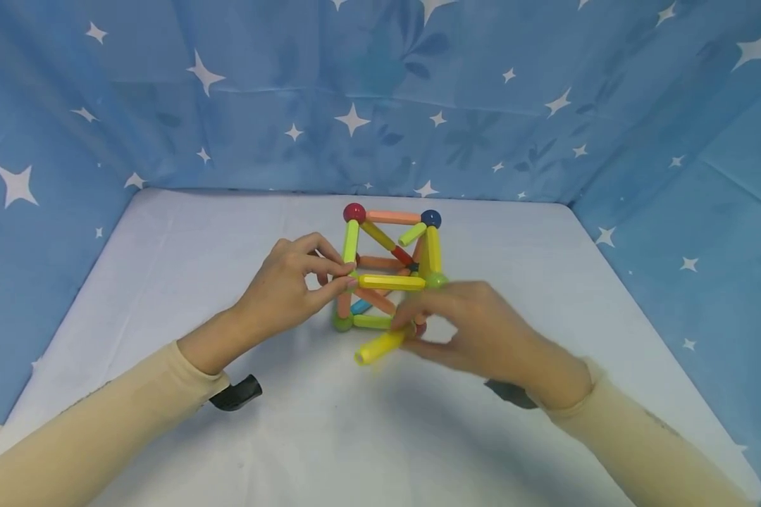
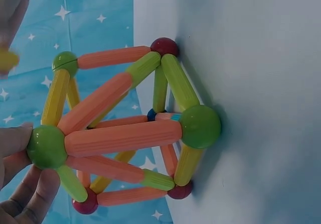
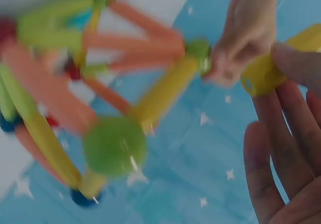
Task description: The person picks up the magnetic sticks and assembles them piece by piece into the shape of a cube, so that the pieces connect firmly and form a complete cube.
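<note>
A cube-like frame (image 1: 390, 271) of orange, yellow and green rods joined by coloured balls stands in the middle of the white table (image 1: 165, 282). My left hand (image 1: 345, 276) pinches its near upper left corner. In the left wrist view those fingers (image 2: 20, 184) curl round a green ball (image 2: 46, 146) where several rods meet. My right hand (image 1: 412, 334) is blurred just in front of the frame and grips a loose yellow rod (image 1: 380, 346). The right wrist view shows this yellow rod (image 3: 266, 68) against my fingers (image 3: 281, 148), beside the blurred frame (image 3: 90, 88).
Blue cloth with white stars (image 1: 380, 91) walls the table at the back and on both sides. A black wrist mount (image 1: 237, 394) sticks out under my left sleeve. Bare white tabletop lies to the left, right and front of the frame.
</note>
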Demonstrator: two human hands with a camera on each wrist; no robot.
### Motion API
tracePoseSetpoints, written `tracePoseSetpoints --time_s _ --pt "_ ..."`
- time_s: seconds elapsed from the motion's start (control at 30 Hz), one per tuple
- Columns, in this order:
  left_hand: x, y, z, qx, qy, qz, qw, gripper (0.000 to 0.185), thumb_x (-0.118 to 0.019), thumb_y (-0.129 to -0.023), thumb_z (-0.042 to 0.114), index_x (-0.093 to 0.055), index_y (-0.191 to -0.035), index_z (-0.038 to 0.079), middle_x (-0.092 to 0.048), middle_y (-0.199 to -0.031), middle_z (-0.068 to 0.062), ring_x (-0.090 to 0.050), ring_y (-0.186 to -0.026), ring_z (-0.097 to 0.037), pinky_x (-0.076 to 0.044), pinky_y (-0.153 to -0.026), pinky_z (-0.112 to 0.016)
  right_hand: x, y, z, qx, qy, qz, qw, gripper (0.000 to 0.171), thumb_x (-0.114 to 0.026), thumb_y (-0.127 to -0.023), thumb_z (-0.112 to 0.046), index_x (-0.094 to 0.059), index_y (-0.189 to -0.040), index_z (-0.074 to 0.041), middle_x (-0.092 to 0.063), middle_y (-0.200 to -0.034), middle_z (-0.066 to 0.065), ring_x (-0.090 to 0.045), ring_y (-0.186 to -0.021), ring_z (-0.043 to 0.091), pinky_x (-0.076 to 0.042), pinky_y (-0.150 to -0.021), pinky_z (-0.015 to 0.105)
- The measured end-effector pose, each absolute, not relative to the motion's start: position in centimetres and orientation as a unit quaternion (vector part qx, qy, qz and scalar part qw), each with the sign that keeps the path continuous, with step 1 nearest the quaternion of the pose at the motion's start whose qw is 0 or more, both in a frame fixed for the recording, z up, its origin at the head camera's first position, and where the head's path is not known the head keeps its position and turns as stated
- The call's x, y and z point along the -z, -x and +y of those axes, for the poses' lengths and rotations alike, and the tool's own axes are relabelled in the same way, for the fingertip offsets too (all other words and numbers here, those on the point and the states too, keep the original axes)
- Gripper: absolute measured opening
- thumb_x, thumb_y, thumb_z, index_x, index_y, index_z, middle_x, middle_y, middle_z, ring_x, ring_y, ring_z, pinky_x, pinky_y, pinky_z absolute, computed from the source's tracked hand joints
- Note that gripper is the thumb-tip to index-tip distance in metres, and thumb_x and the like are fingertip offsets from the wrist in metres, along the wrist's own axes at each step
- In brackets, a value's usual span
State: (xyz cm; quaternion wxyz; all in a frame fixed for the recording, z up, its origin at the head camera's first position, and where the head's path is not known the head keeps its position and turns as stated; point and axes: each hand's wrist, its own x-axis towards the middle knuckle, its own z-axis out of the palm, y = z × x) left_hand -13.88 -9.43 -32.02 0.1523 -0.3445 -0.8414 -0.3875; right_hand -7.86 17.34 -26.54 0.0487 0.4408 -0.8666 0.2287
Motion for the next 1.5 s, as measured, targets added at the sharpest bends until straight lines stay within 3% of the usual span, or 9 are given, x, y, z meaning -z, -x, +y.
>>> tracePoseSetpoints --time_s 0.1,0.2,0.4,0.57,0.83,1.17,1.33,1.5 --pt "32.1 13.9 -9.6 0.390 0.344 -0.841 0.153 0.019 -0.085 -0.084 0.019 -0.082 -0.102 0.011 -0.063 -0.094 0.004 -0.054 -0.072 -0.013 -0.035 -0.076 -0.040 24.8 10.0 16.6 -0.213 -0.431 -0.869 0.115 0.036 -0.092 -0.075 -0.011 -0.071 -0.104 -0.014 -0.073 -0.097 -0.007 -0.068 -0.080 0.010 -0.057 -0.074 0.031" --pt "32.3 14.0 -9.7 0.397 0.346 -0.836 0.157 0.016 -0.085 -0.084 0.018 -0.083 -0.098 0.010 -0.063 -0.094 0.004 -0.056 -0.071 -0.013 -0.036 -0.075 -0.040 24.3 12.8 15.9 -0.192 -0.428 -0.871 0.142 0.035 -0.090 -0.077 -0.012 -0.068 -0.103 -0.012 -0.074 -0.098 -0.004 -0.069 -0.080 0.013 -0.057 -0.072 0.031" --pt "32.3 13.9 -9.7 0.397 0.345 -0.835 0.162 0.011 -0.085 -0.084 0.020 -0.083 -0.092 0.013 -0.062 -0.093 0.005 -0.055 -0.072 -0.013 -0.035 -0.076 -0.040 25.2 16.6 15.2 -0.166 -0.410 -0.893 0.088 0.030 -0.086 -0.083 -0.016 -0.062 -0.102 -0.014 -0.074 -0.101 -0.005 -0.067 -0.083 0.009 -0.054 -0.065 0.025" --pt "32.1 13.9 -9.6 0.394 0.350 -0.834 0.166 0.015 -0.086 -0.084 0.022 -0.083 -0.095 0.012 -0.062 -0.093 0.005 -0.055 -0.073 -0.014 -0.035 -0.076 -0.040 25.9 17.3 15.3 -0.148 -0.402 -0.901 0.072 0.030 -0.086 -0.083 -0.013 -0.062 -0.102 -0.014 -0.075 -0.100 -0.005 -0.066 -0.079 0.010 -0.054 -0.063 0.025" --pt "32.2 14.1 -9.6 0.394 0.350 -0.833 0.167 0.016 -0.085 -0.085 0.022 -0.083 -0.098 0.014 -0.062 -0.091 0.007 -0.054 -0.073 -0.009 -0.034 -0.074 -0.039 27.0 18.1 15.8 -0.108 -0.392 -0.910 0.082 0.034 -0.088 -0.082 -0.017 -0.063 -0.104 -0.014 -0.074 -0.097 -0.007 -0.067 -0.076 0.011 -0.055 -0.072 0.028" --pt "32.4 14.1 -9.6 0.393 0.342 -0.836 0.174 0.018 -0.086 -0.084 0.023 -0.082 -0.098 0.013 -0.063 -0.089 0.007 -0.055 -0.071 -0.009 -0.032 -0.072 -0.038 27.3 18.3 15.8 -0.081 -0.382 -0.918 0.074 0.032 -0.088 -0.082 -0.021 -0.065 -0.104 -0.016 -0.072 -0.092 -0.009 -0.055 -0.060 0.009 -0.049 -0.060 0.026" --pt "32.6 14.0 -9.4 0.388 0.339 -0.839 0.177 0.023 -0.085 -0.084 0.025 -0.081 -0.103 0.013 -0.062 -0.090 0.008 -0.057 -0.073 -0.007 -0.033 -0.074 -0.038 27.4 18.5 15.8 -0.089 -0.392 -0.913 0.070 0.029 -0.087 -0.082 -0.018 -0.070 -0.105 -0.016 -0.073 -0.092 -0.007 -0.057 -0.065 0.010 -0.050 -0.061 0.026" --pt "32.6 13.9 -9.0 0.397 0.336 -0.836 0.174 0.027 -0.083 -0.086 0.023 -0.079 -0.111 0.013 -0.062 -0.092 0.007 -0.058 -0.073 -0.006 -0.035 -0.075 -0.039 27.5 18.8 16.0 -0.089 -0.423 -0.897 0.089 0.027 -0.087 -0.081 -0.014 -0.078 -0.107 -0.015 -0.074 -0.097 -0.004 -0.066 -0.079 0.013 -0.054 -0.071 0.032"
